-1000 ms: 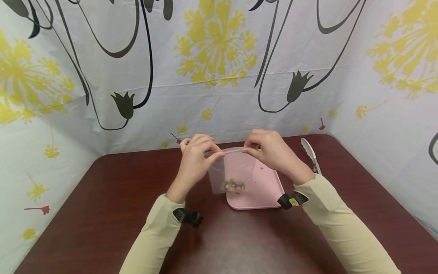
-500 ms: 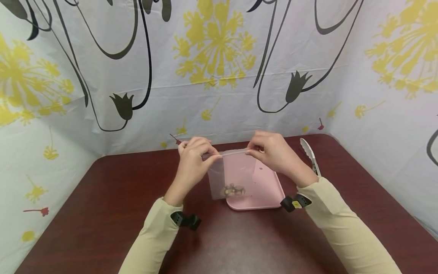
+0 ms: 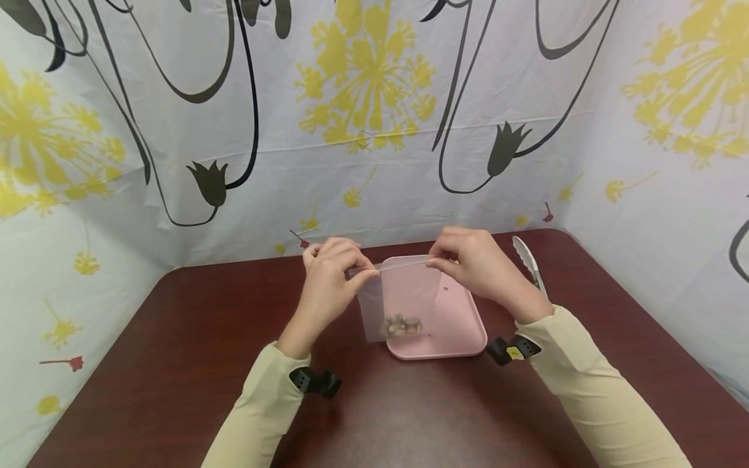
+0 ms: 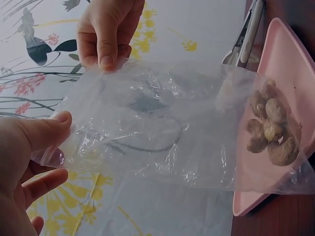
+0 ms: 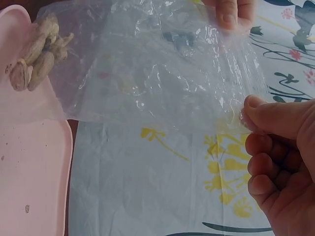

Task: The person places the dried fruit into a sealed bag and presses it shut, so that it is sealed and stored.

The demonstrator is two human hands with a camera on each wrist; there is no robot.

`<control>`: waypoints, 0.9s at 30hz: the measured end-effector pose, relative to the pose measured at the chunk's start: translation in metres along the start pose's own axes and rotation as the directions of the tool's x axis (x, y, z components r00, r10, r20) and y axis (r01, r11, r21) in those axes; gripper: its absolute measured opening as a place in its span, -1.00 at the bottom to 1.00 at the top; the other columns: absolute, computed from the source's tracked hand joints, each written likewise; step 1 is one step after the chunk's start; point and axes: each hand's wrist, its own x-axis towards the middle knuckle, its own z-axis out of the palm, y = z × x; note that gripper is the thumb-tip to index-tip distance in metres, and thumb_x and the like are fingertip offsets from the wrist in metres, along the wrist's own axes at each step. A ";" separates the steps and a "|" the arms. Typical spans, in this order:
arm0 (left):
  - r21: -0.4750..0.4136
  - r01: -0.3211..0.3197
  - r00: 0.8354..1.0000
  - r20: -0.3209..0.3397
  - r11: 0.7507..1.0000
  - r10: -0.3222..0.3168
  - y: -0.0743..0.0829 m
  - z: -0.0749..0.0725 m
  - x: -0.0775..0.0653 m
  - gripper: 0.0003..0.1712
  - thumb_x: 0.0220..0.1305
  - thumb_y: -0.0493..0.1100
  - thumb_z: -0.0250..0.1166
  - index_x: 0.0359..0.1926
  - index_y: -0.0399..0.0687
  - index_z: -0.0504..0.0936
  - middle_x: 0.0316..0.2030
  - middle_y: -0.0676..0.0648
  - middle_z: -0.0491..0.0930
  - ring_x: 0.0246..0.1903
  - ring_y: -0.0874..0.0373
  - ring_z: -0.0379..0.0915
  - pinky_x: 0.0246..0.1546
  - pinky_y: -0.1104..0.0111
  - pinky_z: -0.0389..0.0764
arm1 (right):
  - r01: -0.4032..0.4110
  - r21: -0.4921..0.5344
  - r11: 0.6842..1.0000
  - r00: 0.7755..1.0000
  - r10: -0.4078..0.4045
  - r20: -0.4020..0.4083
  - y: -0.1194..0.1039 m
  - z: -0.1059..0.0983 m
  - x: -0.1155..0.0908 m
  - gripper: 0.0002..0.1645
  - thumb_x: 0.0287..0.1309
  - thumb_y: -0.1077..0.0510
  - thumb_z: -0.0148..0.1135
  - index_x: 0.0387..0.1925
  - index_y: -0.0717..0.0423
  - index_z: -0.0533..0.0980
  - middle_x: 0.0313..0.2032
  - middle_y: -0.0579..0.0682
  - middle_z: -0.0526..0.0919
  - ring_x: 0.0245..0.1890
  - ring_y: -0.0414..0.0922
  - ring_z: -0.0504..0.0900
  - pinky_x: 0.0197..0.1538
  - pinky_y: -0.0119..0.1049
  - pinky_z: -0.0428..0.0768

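A clear plastic zip bag (image 3: 409, 289) hangs upright by its top edge between my two hands. My left hand (image 3: 336, 276) pinches the top left corner between thumb and fingers; in the left wrist view the left thumb (image 4: 49, 129) presses on the film. My right hand (image 3: 468, 260) pinches the top right corner, the right thumb (image 5: 275, 115) on the near side. Several brown, wrinkled pieces like nuts in shells (image 5: 39, 54) lie gathered at the bag's bottom. Behind the bag's lower part is a pink tray (image 3: 456, 325).
Metal tongs with pale tips (image 3: 529, 260) lie right of the tray, partly hidden by my right forearm. Small dark crumbs dot the tray. A dark red-brown table (image 3: 205, 364) is under everything, with a flower-printed cloth (image 3: 374, 188) hanging behind it.
Both hands have come slightly lower, and the right has shifted a little right, drawing the bag's top edge wider. The bag's bottom with the nut-like pieces has sunk slightly.
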 end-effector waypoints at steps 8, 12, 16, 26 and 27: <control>0.016 -0.012 1.000 0.015 1.000 0.012 0.001 -0.002 -0.002 -0.89 -0.01 -0.14 0.48 -0.52 0.05 0.67 -0.47 0.12 0.61 -0.05 0.19 0.45 0.05 0.03 0.08 | 0.020 0.001 1.000 0.999 -0.020 -0.028 0.000 0.000 -0.003 -0.88 -0.06 0.22 0.44 -0.56 0.02 0.62 -0.54 -0.16 0.55 -0.57 -0.27 0.40 -0.46 -0.36 0.38; 0.020 -0.014 1.000 0.022 1.000 0.013 0.000 -0.004 -0.003 -0.89 -0.01 -0.15 0.48 -0.51 0.06 0.67 -0.45 0.12 0.61 -0.05 0.19 0.45 0.05 0.03 0.08 | 0.026 -0.002 1.000 0.999 -0.026 -0.037 0.001 0.000 -0.003 -0.87 -0.07 0.23 0.45 -0.56 0.03 0.61 -0.55 -0.16 0.55 -0.56 -0.27 0.41 -0.46 -0.36 0.39; 0.030 -0.014 1.000 0.022 0.999 0.014 -0.001 -0.006 -0.003 -0.89 -0.01 -0.16 0.48 -0.51 0.05 0.67 -0.45 0.11 0.61 -0.05 0.18 0.45 0.07 0.01 0.07 | 0.025 -0.004 1.000 0.999 -0.025 -0.032 0.000 0.000 -0.001 -0.88 -0.04 0.22 0.44 -0.55 0.03 0.61 -0.54 -0.14 0.57 -0.56 -0.25 0.41 -0.45 -0.34 0.39; -0.018 -0.015 0.999 0.033 1.000 0.016 -0.003 -0.010 -0.005 -0.87 0.00 -0.20 0.47 -0.52 0.01 0.64 -0.43 0.08 0.60 -0.05 0.15 0.46 0.05 -0.01 0.07 | 0.017 -0.005 1.000 1.000 -0.017 -0.009 -0.003 -0.003 0.002 -0.90 0.00 0.19 0.42 -0.53 0.02 0.62 -0.51 -0.15 0.58 -0.52 -0.24 0.45 -0.42 -0.33 0.42; -0.018 -0.019 0.999 0.035 1.000 0.019 -0.003 -0.010 -0.005 -0.87 0.01 -0.21 0.46 -0.52 0.01 0.63 -0.42 0.07 0.60 -0.05 0.14 0.46 0.04 -0.01 0.07 | 0.021 -0.005 1.000 1.000 -0.021 -0.009 -0.003 -0.003 0.003 -0.89 0.00 0.19 0.42 -0.53 0.02 0.61 -0.51 -0.15 0.58 -0.52 -0.24 0.45 -0.42 -0.33 0.43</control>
